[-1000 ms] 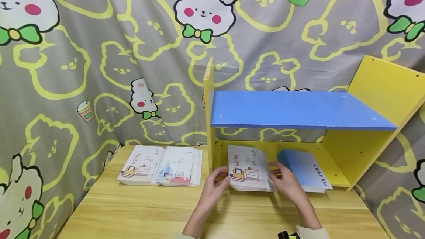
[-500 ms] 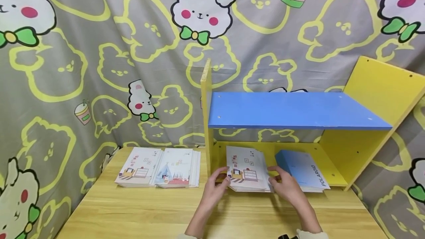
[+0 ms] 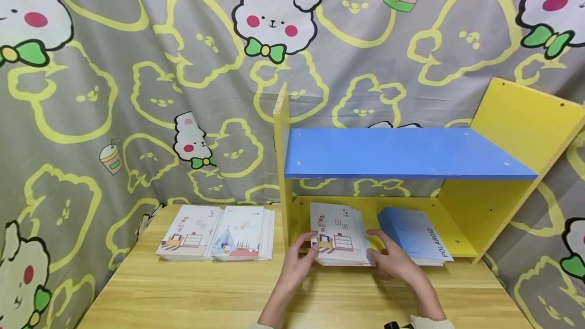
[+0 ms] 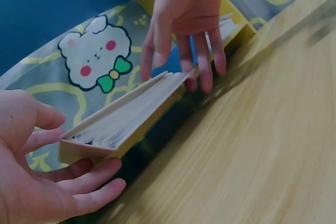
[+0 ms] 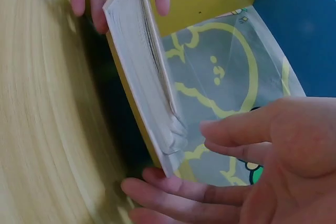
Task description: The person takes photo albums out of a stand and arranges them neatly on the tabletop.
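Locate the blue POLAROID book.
In the head view, the blue POLAROID book lies right of centre on the yellow bottom board, to the right of the nearest white book.

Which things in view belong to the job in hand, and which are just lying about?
Seemingly in the job:
left hand
right hand
illustrated book between them
yellow-and-blue shelf

Seemingly just lying about:
blue POLAROID book, in the shelf
tent-picture book, on the table
room-picture book beside it
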Motion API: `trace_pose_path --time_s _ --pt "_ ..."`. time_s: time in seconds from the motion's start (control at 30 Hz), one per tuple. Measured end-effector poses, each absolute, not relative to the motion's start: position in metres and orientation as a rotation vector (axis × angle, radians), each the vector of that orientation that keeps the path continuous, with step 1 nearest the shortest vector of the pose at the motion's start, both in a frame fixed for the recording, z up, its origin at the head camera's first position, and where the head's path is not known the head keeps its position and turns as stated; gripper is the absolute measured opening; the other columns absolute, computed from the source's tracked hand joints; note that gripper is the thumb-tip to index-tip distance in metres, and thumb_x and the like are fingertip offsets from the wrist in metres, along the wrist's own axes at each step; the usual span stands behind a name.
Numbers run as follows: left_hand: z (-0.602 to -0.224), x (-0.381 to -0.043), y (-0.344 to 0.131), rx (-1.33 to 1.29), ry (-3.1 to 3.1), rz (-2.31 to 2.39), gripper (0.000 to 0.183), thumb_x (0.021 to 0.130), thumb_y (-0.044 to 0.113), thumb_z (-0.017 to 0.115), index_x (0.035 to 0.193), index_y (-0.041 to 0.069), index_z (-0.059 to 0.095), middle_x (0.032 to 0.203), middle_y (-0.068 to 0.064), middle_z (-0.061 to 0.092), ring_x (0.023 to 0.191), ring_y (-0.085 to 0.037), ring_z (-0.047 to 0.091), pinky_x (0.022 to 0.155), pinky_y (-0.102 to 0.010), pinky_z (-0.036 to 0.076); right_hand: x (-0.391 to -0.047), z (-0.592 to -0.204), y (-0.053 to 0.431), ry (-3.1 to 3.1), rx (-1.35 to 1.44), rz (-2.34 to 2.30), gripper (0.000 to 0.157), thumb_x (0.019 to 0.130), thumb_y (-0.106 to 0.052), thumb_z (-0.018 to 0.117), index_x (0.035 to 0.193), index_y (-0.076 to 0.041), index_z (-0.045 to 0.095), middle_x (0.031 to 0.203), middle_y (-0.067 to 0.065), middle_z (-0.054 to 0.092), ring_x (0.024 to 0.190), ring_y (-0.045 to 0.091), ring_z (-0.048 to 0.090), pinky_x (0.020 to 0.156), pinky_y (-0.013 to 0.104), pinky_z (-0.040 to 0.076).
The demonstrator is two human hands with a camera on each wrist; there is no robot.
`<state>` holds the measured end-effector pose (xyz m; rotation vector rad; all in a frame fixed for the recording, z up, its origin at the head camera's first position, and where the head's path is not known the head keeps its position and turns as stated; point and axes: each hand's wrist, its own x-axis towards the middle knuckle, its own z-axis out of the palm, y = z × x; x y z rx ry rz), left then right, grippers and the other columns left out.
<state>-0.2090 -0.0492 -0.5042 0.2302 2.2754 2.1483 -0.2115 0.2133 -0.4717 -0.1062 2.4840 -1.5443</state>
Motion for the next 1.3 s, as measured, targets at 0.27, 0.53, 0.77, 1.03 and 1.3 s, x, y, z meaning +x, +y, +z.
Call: trace_pose_path --time_s 0.27,0.53,0.77,1.03,1.3 --pt "-0.509 -0.209 -0.046 0.232 2.183 2.221 0.042 0.101 0.009 0.061 0.142 0.006 0.056 0.116 -0.018 0.056 0.087 -0.027 0.066 0.080 -0.049 0.062 -0.217 -0.483 0.219 2.238 -0.165 -1.641 0.066 0.106 -0.022 0.059 0.159 -0.010 0.022 0.103 0.023 0.067 0.081 0.040 0.072 0.063 0.048 0.061" --pt "-0.510 -0.210 -0.042 0.197 2.170 2.245 0.040 0.101 0.010 0.062 0.141 0.006 0.058 0.114 -0.017 0.057 0.086 -0.026 0.068 0.080 -0.050 0.062 -0.222 -0.493 0.220 2.028 -0.197 -1.763 0.063 0.108 -0.024 0.054 0.158 -0.012 0.017 0.111 0.025 0.068 0.090 0.044 0.073 0.072 0.049 0.063" --pt "-0.515 -0.213 -0.039 0.203 2.140 2.284 0.040 0.101 0.008 0.061 0.140 0.005 0.058 0.114 -0.016 0.057 0.086 -0.024 0.069 0.079 -0.044 0.063 -0.228 -0.504 0.220 1.833 -0.166 -1.923 0.063 0.107 -0.024 0.056 0.156 -0.013 0.017 0.115 0.025 0.062 0.099 0.046 0.071 0.085 0.053 0.060" --pt "-0.517 -0.214 -0.038 0.211 2.164 2.278 0.039 0.100 0.007 0.061 0.139 0.005 0.058 0.118 -0.016 0.057 0.083 -0.022 0.068 0.074 -0.032 0.062 -0.232 -0.515 0.223 1.595 -0.190 -2.063 0.057 0.107 -0.015 0.056 0.153 -0.015 0.023 0.118 0.022 0.067 0.107 0.047 0.068 0.091 0.054 0.057" --pt "-0.516 -0.215 -0.038 0.214 2.136 2.293 0.040 0.100 0.006 0.061 0.140 0.005 0.058 0.121 -0.017 0.057 0.082 -0.021 0.067 0.074 -0.031 0.062 -0.234 -0.518 0.225 1.494 -0.198 -2.119 0.054 0.106 -0.008 0.054 0.153 -0.017 0.028 0.120 0.025 0.064 0.108 0.047 0.068 0.094 0.053 0.055"
